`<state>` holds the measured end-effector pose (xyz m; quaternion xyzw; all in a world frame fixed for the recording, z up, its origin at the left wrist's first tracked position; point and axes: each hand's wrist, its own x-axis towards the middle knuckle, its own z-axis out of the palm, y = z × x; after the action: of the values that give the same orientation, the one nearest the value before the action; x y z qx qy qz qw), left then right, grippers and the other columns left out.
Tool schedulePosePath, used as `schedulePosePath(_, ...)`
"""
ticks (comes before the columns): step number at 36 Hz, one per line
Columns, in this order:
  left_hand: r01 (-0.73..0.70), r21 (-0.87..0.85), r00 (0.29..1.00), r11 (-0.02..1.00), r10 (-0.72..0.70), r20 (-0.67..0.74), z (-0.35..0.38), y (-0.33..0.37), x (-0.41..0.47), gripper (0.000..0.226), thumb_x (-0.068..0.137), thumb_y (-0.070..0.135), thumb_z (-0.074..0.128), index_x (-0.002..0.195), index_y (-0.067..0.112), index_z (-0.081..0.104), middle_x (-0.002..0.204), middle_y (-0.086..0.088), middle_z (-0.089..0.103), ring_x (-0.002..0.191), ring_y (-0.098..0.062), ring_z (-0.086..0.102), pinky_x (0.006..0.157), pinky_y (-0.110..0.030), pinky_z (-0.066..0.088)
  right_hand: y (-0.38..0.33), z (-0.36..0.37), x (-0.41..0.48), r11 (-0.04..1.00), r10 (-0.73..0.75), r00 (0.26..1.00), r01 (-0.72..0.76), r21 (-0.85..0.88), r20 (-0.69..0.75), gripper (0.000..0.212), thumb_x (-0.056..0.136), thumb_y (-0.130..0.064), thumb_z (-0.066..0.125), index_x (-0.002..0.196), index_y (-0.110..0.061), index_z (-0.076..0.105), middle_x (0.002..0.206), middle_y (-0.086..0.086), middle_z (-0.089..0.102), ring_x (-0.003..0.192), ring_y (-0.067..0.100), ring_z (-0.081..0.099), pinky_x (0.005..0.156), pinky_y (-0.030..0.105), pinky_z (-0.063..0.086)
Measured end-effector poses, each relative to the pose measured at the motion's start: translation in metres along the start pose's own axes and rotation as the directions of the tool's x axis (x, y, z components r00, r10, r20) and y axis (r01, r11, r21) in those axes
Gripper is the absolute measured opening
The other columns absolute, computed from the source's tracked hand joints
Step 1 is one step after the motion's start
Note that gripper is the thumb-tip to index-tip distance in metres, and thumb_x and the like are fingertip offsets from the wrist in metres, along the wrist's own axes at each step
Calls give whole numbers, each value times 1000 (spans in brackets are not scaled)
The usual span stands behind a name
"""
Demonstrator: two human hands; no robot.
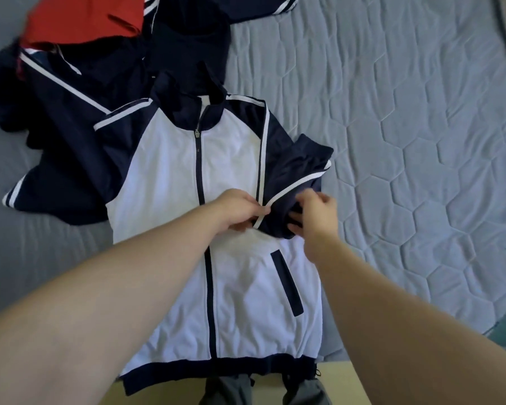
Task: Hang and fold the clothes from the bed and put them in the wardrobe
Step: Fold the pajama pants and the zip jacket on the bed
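Navy-and-white track jacket on the bed; my left hand pinches its folded sleeve, right hand seemingly grips it too.

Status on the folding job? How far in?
Done: jacket zipped, laid flat on the bed. In hand: left hand and right hand hold one sleeve folded across its front. Left: other sleeve still spread; navy pile and red garment untouched; wardrobe not visible.
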<state>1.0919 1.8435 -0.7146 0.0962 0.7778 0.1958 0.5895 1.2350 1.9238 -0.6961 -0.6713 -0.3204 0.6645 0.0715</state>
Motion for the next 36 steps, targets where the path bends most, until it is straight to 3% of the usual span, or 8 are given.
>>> schedulePosePath(3,-5,-11,999,1000,4,-42,7,-10,-1,14,85,21,78,88,12,68,85,-13,70,71,-24,63,62,-32,56,-13,6,0,985,145,981,-156,80,130,54,81,-56,72,124,-25,61,114,-5,70,105,18,66,91,37,53)
schedulePosePath(10,107,-304,992,947,-121,-27,-7,-25,-9,9,82,4,75,90,6,72,86,-15,72,74,-23,69,68,-31,60,-4,15,-16,891,151,918,-287,353,366,30,81,5,66,111,4,65,108,20,71,97,37,71,86,46,58)
schedulePosePath(15,210,-511,963,833,-266,-38,-33,-40,-16,18,91,-3,52,81,5,65,63,-9,69,52,-19,67,56,-31,61,25,24,-45,958,-87,888,198,-206,451,29,71,21,62,93,4,70,83,11,66,69,18,62,59,25,51)
schedulePosePath(19,265,-537,956,801,-291,39,-52,-55,-18,15,98,21,57,88,11,60,88,-8,66,73,-22,66,61,-31,53,55,18,-55,55,62,649,756,-652,758,66,79,1,52,133,-34,61,139,-3,44,121,20,48,94,28,44)
schedulePosePath(21,320,-409,947,855,-271,174,-56,-63,-22,36,97,47,59,105,13,60,109,-5,66,100,-22,64,73,-35,53,67,10,-57,-87,241,649,755,-650,721,78,81,-1,44,141,-51,47,149,-10,34,125,18,47,88,26,41)
schedulePosePath(29,38,126,999,991,-39,2,-38,-90,-32,29,69,14,89,89,19,68,85,2,68,78,-14,65,68,-24,52,82,-6,-42,571,79,953,196,-797,291,10,92,-25,58,98,-31,63,98,-6,68,85,17,69,69,29,55)
schedulePosePath(33,-150,235,971,960,188,-148,-27,-104,-46,28,71,9,81,86,24,62,85,6,65,84,-21,63,63,-22,44,78,2,-41,890,150,986,-105,-444,67,32,90,-49,65,107,-22,60,99,0,70,74,17,73,63,31,55)
schedulePosePath(36,-442,357,796,823,543,-265,-19,-111,-67,26,75,1,63,94,19,66,92,4,64,87,-23,61,70,-30,47,70,11,-39,948,251,964,-227,-223,86,46,88,-64,60,109,-23,62,101,2,70,82,23,75,66,33,54)
